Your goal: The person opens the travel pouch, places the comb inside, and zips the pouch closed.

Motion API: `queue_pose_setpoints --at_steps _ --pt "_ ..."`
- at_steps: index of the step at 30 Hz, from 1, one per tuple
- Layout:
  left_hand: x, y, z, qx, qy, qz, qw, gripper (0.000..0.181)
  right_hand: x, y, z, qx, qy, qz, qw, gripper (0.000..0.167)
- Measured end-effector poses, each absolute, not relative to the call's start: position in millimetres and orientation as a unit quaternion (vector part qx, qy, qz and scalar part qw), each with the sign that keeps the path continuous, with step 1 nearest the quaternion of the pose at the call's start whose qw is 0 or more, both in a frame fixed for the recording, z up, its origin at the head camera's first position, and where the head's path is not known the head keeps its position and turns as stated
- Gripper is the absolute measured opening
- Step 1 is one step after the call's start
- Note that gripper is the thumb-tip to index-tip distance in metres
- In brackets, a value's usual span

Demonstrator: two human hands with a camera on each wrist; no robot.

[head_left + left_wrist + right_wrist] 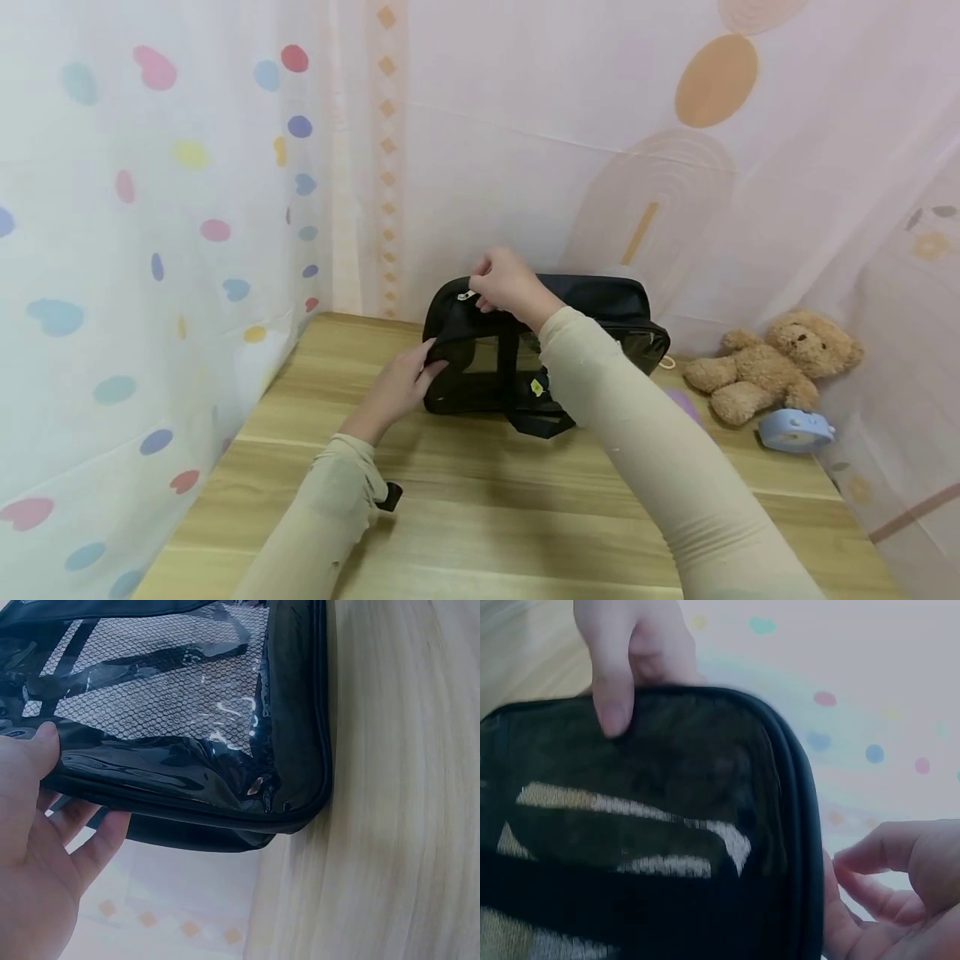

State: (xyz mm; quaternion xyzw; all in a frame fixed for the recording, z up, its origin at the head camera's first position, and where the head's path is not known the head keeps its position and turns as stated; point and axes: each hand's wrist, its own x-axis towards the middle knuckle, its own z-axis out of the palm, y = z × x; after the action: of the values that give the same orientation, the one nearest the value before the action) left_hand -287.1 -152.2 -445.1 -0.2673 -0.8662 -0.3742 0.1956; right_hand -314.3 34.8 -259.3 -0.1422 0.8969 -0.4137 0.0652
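Observation:
A black bag [480, 393] with clear panels and a mesh part stands near the back of the table. My left hand [397, 383] grips its left edge, thumb on the front clear panel and fingers behind, as the left wrist view shows. At the bag's top left, my right hand [510, 287] has curled fingers at a silver zipper pull [467, 295] and appears to pinch it. In the right wrist view the right hand [907, 892] is beside the bag's rim, its grip on the pull hidden. A black strap handle [542, 425] hangs at the front, near a small yellow-green patch [537, 387].
Right of the bag, a brown teddy bear [765, 371] lies on the wooden table [480, 533], with a light blue clock [797, 430] in front of it. A purple item [682, 404] is partly hidden by the right sleeve. Patterned curtains [480, 167] hang behind.

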Motion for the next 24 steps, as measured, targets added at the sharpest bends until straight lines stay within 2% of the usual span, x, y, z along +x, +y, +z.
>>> queue_pose_setpoints --at_steps 6,10,16,24 --pt "-286 -161 -446 -0.253 -0.871 -0.38 0.181 0.019 -310 60 -254 -0.142 0.879 -0.448 0.088 0.022" --pt "-285 -169 -445 -0.253 -0.87 -0.386 0.172 0.023 -304 84 -251 -0.133 0.874 -0.461 0.081 0.028" --pt "-283 -184 -442 -0.246 -0.872 -0.391 0.163 0.025 -299 130 -252 -0.104 0.855 -0.504 0.064 0.031" --pt "-279 -209 -442 -0.22 -0.885 -0.389 0.135 0.036 -289 189 -263 -0.065 0.811 -0.577 0.063 0.028"
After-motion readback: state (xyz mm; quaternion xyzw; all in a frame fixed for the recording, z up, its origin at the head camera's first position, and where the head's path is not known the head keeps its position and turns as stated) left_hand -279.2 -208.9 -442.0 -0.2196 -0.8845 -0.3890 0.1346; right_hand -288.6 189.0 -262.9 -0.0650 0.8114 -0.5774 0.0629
